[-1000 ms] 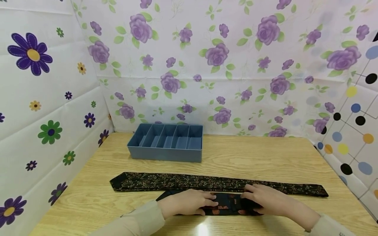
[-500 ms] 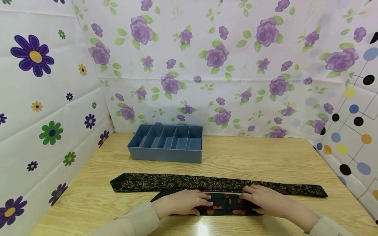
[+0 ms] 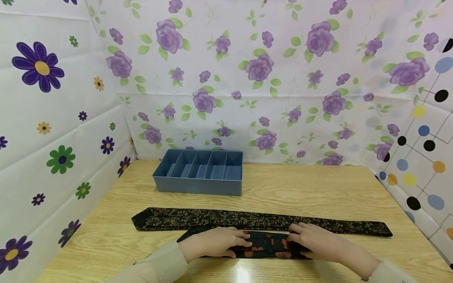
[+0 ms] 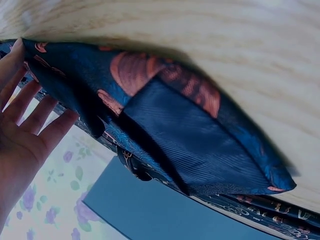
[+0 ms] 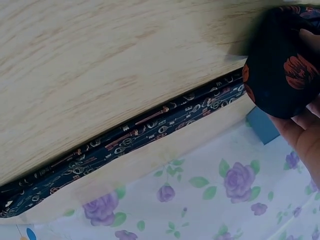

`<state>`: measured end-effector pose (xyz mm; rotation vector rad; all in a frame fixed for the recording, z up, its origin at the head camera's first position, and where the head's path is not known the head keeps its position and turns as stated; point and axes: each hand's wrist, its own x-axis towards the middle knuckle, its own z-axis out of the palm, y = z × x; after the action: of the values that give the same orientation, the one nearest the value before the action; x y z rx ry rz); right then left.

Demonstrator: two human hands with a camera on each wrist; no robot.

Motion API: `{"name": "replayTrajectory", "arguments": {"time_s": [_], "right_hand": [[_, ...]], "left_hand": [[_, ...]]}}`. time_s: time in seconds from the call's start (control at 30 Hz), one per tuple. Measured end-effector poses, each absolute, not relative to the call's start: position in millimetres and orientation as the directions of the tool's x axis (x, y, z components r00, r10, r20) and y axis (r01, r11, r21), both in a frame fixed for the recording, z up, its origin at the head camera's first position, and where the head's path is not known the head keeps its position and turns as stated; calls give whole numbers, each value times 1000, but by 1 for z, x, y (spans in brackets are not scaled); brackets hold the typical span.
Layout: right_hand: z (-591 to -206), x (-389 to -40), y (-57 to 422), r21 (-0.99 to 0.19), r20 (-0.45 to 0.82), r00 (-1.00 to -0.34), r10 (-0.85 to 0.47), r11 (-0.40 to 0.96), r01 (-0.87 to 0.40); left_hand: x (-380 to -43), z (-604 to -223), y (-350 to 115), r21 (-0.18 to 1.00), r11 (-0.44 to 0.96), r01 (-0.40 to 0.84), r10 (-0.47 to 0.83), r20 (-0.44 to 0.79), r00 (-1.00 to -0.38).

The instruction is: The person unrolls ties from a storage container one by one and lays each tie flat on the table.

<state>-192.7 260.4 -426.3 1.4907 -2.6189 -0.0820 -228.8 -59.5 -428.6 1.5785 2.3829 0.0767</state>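
Note:
A dark navy necktie with orange flowers (image 3: 260,245) lies crosswise in front of the person, back side up, its loop strip showing. My left hand (image 3: 214,243) holds it left of the middle, thumb along the near edge and fingers over the far edge. In the left wrist view the broad end (image 4: 195,137) extends past this hand to a point. At the other side my right hand (image 3: 318,241) grips the folded-over right end, a rounded fold (image 5: 277,75) in the right wrist view. Just behind, a black necktie with a key pattern (image 3: 247,220) is stretched out flat.
A blue-grey box (image 3: 199,186) with several narrow compartments stands farther back on the wooden table (image 3: 301,182), left of the middle. Flower-printed cloth (image 3: 226,78) rises behind the table, with patterned cloth at both sides.
My left hand has slid a little to the left, and the flowered necktie has shifted left with it. The right hand has moved slightly left too. The black necktie and box stay put.

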Motion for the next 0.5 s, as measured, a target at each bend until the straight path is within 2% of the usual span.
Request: {"name": "replayTrajectory", "arguments": {"time_s": [0.3,0.5], "right_hand": [[-426,-191,261,110,53,-518,-854,520,-847],[-428,-190,263,123,87,-504,-859,512,-850]], "left_hand": [[-230,-430,-61,191,388,902,917,-183,-356],[-230,-428,-63,191,390,901,916,-180,-359]]}}
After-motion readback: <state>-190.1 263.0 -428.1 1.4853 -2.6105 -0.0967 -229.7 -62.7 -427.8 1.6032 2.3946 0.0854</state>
